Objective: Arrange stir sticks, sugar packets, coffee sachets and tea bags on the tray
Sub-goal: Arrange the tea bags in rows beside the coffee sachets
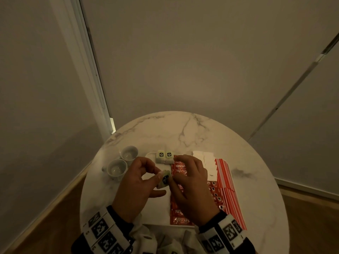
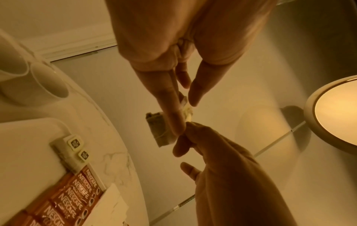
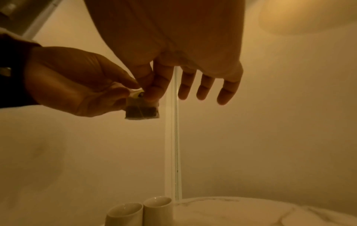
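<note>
Both hands hold one tea bag (image 1: 165, 179) in the air above the white tray (image 1: 157, 204). My left hand (image 1: 154, 176) pinches it from the left, and my right hand (image 1: 176, 177) pinches its paper tag from the right. In the left wrist view the brown tea bag (image 2: 160, 130) hangs below the left hand's fingers (image 2: 173, 119). In the right wrist view the tea bag (image 3: 142, 113) dangles under my right hand (image 3: 150, 93). On the tray lie two tea bags (image 1: 165, 156), a column of red coffee sachets (image 1: 180, 169), white sugar packets (image 1: 207, 160) and red-striped stir sticks (image 1: 227, 180).
Two white cups (image 1: 117, 168) (image 1: 129, 153) stand on the round marble table (image 1: 183, 132), left of the tray. Several pale tea bags (image 1: 170, 242) lie blurred at the near edge between my wrists. Walls close in behind the table.
</note>
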### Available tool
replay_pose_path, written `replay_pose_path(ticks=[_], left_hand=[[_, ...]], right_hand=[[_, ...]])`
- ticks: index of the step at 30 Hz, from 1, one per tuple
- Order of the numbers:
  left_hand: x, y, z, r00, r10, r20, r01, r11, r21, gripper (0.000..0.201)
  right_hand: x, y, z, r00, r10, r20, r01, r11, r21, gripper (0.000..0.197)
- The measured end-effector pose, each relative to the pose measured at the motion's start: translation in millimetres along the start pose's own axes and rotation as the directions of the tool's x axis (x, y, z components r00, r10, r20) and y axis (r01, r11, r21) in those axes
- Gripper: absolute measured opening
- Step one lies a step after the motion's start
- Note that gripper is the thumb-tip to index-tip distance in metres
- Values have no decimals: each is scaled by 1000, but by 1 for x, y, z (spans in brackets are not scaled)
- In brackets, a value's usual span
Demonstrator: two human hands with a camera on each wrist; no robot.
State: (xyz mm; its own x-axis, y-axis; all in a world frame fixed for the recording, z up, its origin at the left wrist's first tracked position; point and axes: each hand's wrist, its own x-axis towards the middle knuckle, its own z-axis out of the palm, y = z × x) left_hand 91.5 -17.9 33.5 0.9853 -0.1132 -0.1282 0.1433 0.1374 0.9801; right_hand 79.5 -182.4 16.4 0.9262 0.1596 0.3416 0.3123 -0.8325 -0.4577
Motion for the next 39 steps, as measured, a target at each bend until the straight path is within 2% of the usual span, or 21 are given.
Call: replay_pose_path(ticks=[4,6,9,15,19,22,25,28,30,33,36,39], left_hand=[[-2,1,2,999,-25,-23,24,999,-42,18],[-2,4,2,1000,-14,-23,13,999,-44,20],[-1,9,0,1000,13,-13,-13,1000,-27,22],[-3,12,0,999,45,-30,-45,999,1,22],[-6,12,2,991,134,7,-134,983,126,22],[-7,13,3,987,159,36,-163,968,191,24],[-3,9,1,986,163,36,-167,956,240,23],[5,2,1,993,95,76,-110,965,237,20],[10,-3,3,994,50,94,-70,970,232,10],[18,-15,4,999,14,49,-23,980,197,16],[24,-30,-1,998,-61,33,51,969,243,18],[34,-51,-6,988,-146,40,122,925,360,9]], right_hand=[[3,0,1,993,-4,-114,14,996,89,38],[5,0,1,993,-27,-114,36,996,83,34],[7,1,1,997,-42,-66,49,993,110,31],[8,-2,1,1000,5,22,-10,978,208,35],[14,-1,-9,995,44,94,-64,974,219,20],[28,-3,-22,975,25,221,-97,942,321,18],[40,-6,-31,937,-22,347,-109,930,352,6],[48,-5,-31,948,12,319,-134,923,362,3],[53,-6,-26,962,38,272,-145,911,386,3],[59,-6,-20,951,6,310,-107,945,310,3],[69,-1,-16,894,-58,444,-5,990,140,5],[82,11,-4,826,-56,561,58,998,15,8]])
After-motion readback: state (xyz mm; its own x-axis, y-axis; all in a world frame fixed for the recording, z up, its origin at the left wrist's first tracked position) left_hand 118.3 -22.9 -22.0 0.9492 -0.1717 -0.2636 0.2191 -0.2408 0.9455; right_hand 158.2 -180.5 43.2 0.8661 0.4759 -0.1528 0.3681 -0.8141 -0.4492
